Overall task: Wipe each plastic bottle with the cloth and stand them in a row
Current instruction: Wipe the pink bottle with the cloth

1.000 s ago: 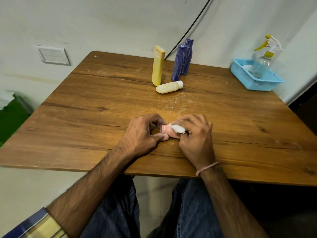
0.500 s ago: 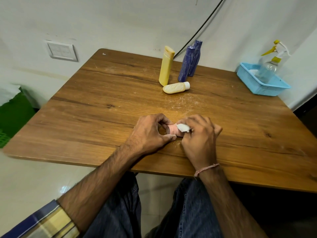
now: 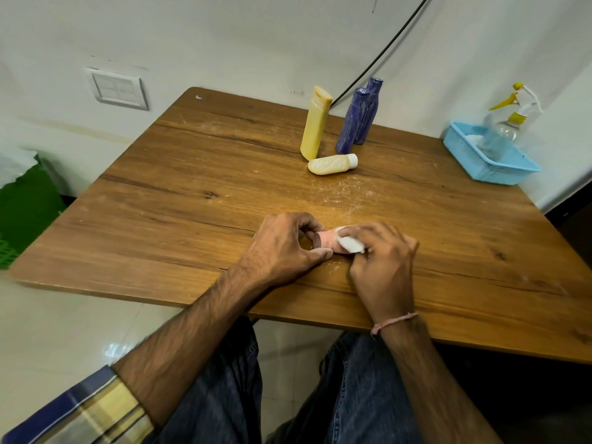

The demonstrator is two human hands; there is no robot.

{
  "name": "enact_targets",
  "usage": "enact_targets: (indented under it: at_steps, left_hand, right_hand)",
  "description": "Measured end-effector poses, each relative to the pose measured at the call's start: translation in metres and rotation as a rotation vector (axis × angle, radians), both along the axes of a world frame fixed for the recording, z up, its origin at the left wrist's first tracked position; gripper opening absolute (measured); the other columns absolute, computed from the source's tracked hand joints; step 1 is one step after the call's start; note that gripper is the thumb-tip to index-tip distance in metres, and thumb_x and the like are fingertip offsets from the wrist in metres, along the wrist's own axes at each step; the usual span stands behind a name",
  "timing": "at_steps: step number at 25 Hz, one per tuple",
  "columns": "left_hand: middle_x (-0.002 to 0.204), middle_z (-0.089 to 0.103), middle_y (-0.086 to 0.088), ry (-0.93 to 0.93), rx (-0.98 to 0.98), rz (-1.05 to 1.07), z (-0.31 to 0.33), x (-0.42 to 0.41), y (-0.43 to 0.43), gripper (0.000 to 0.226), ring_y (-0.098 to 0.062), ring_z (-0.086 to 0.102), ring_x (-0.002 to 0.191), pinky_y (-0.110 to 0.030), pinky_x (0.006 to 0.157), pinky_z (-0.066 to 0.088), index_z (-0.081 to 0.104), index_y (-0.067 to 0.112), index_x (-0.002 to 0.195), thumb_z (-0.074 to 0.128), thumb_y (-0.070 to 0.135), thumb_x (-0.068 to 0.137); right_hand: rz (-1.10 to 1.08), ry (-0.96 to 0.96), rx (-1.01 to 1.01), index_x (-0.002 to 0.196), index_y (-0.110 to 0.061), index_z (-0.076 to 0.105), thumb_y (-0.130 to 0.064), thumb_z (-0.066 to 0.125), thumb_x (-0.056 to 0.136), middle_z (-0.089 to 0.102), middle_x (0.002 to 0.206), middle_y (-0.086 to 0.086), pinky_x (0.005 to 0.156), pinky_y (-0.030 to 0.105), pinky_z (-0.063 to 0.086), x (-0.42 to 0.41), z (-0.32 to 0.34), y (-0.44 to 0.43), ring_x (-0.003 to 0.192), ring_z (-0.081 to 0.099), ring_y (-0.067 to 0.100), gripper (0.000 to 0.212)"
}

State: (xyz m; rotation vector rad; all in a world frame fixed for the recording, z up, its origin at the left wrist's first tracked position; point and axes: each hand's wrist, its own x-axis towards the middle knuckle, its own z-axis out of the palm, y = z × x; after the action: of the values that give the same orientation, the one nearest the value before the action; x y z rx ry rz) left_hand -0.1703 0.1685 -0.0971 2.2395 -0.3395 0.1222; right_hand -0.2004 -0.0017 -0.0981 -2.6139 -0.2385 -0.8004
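Note:
A small pink bottle (image 3: 327, 240) lies on its side near the front of the wooden table (image 3: 198, 200). My left hand (image 3: 282, 248) pinches its base end. My right hand (image 3: 381, 254) presses a small white cloth (image 3: 349, 244) against the bottle's other end, hiding that part. At the back stand a tall yellow bottle (image 3: 315, 123) and two dark blue bottles (image 3: 350, 121) (image 3: 368, 110) close together. A short cream bottle (image 3: 331, 164) with a white cap lies on its side in front of them.
A light blue basket (image 3: 487, 161) at the back right corner holds a clear spray bottle (image 3: 503, 129) with a yellow trigger. A black cable (image 3: 384, 49) runs down the wall behind the bottles. A green crate (image 3: 22, 213) sits on the floor at left.
My view has shifted a little. My right hand with the cloth has slid slightly along the pink bottle, showing more of the bottle's left end. The far bottles have not moved.

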Motion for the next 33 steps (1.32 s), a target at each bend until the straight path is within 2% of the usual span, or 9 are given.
enact_targets:
  at_steps: [4, 7, 10, 14, 18, 21, 26, 30, 33]
  left_hand:
    - [0.085, 0.072, 0.016, -0.009, -0.017, -0.003, -0.002, 0.001, 0.001, 0.032, 0.016, 0.054, 0.062, -0.004, 0.052, 0.036, 0.074, 0.028, 0.102, 0.085, 0.04, 0.074]
    - [0.086, 0.071, 0.017, -0.008, 0.015, 0.003, -0.001, 0.0, 0.001, 0.033, 0.013, 0.054, 0.063, -0.006, 0.054, 0.034, 0.074, 0.03, 0.104, 0.084, 0.042, 0.075]
    - [0.084, 0.07, 0.016, -0.012, -0.017, -0.015, -0.001, 0.001, 0.001, 0.031, 0.019, 0.054, 0.064, -0.003, 0.052, 0.037, 0.074, 0.027, 0.103, 0.084, 0.038, 0.076]
    - [0.084, 0.07, 0.017, -0.021, 0.008, 0.0, -0.001, 0.001, 0.002, 0.034, 0.017, 0.053, 0.061, -0.005, 0.051, 0.034, 0.074, 0.028, 0.104, 0.084, 0.042, 0.075]
    - [0.082, 0.071, 0.015, -0.033, -0.026, -0.015, -0.001, 0.001, 0.001, 0.03, 0.02, 0.053, 0.061, -0.002, 0.051, 0.036, 0.075, 0.026, 0.102, 0.084, 0.039, 0.076]
    - [0.083, 0.07, 0.017, -0.035, 0.003, 0.004, -0.001, 0.0, 0.001, 0.034, 0.019, 0.054, 0.064, -0.004, 0.052, 0.034, 0.075, 0.028, 0.105, 0.084, 0.041, 0.075]
    - [0.078, 0.07, 0.016, -0.022, -0.032, -0.004, 0.0, 0.0, 0.0, 0.032, 0.018, 0.054, 0.061, -0.003, 0.051, 0.037, 0.076, 0.025, 0.103, 0.085, 0.039, 0.076]
    - [0.068, 0.06, 0.021, 0.011, 0.001, 0.033, 0.002, 0.0, 0.001, 0.034, 0.013, 0.052, 0.059, -0.006, 0.051, 0.036, 0.075, 0.029, 0.106, 0.084, 0.041, 0.076]
    - [0.07, 0.061, 0.022, 0.015, 0.012, 0.03, 0.003, -0.001, 0.001, 0.036, 0.01, 0.052, 0.06, -0.007, 0.051, 0.033, 0.074, 0.03, 0.107, 0.084, 0.042, 0.076]
  right_hand:
    - [0.097, -0.019, -0.019, 0.098, -0.018, 0.077, 0.015, 0.066, 0.07, 0.069, 0.102, -0.004, 0.083, 0.037, 0.037, -0.004, -0.001, -0.002, 0.102, 0.059, 0.016, 0.045]
    - [-0.004, -0.006, 0.018, 0.096, -0.02, 0.077, 0.017, 0.065, 0.067, 0.069, 0.101, -0.003, 0.083, 0.035, 0.032, 0.001, 0.001, -0.004, 0.102, 0.061, 0.02, 0.048]
    - [0.131, -0.01, -0.046, 0.098, -0.019, 0.077, 0.015, 0.068, 0.07, 0.069, 0.102, -0.004, 0.083, 0.035, 0.035, -0.003, -0.001, 0.002, 0.102, 0.06, 0.017, 0.044]
    - [-0.028, -0.012, 0.05, 0.097, -0.02, 0.076, 0.016, 0.065, 0.07, 0.069, 0.102, -0.003, 0.085, 0.037, 0.035, 0.0, 0.0, -0.001, 0.103, 0.061, 0.02, 0.046]
    - [0.144, -0.047, -0.024, 0.1, -0.018, 0.077, 0.013, 0.068, 0.072, 0.069, 0.105, -0.004, 0.084, 0.037, 0.038, -0.007, -0.007, -0.001, 0.105, 0.06, 0.017, 0.042]
    - [-0.042, -0.018, 0.045, 0.099, -0.019, 0.077, 0.018, 0.064, 0.069, 0.069, 0.104, -0.003, 0.083, 0.034, 0.033, -0.002, -0.004, -0.01, 0.104, 0.059, 0.018, 0.049]
    - [0.227, -0.075, -0.024, 0.099, -0.016, 0.078, 0.005, 0.063, 0.076, 0.072, 0.1, -0.001, 0.084, 0.04, 0.043, -0.018, -0.007, -0.014, 0.098, 0.064, 0.019, 0.034]
    - [-0.164, -0.062, 0.192, 0.108, -0.011, 0.074, 0.01, 0.065, 0.078, 0.072, 0.103, 0.002, 0.09, 0.037, 0.055, -0.009, -0.002, -0.046, 0.097, 0.066, 0.018, 0.038]
    - [-0.219, 0.002, 0.272, 0.104, -0.013, 0.076, 0.009, 0.067, 0.078, 0.072, 0.102, 0.003, 0.087, 0.02, 0.05, 0.002, 0.001, -0.049, 0.093, 0.068, 0.019, 0.035]
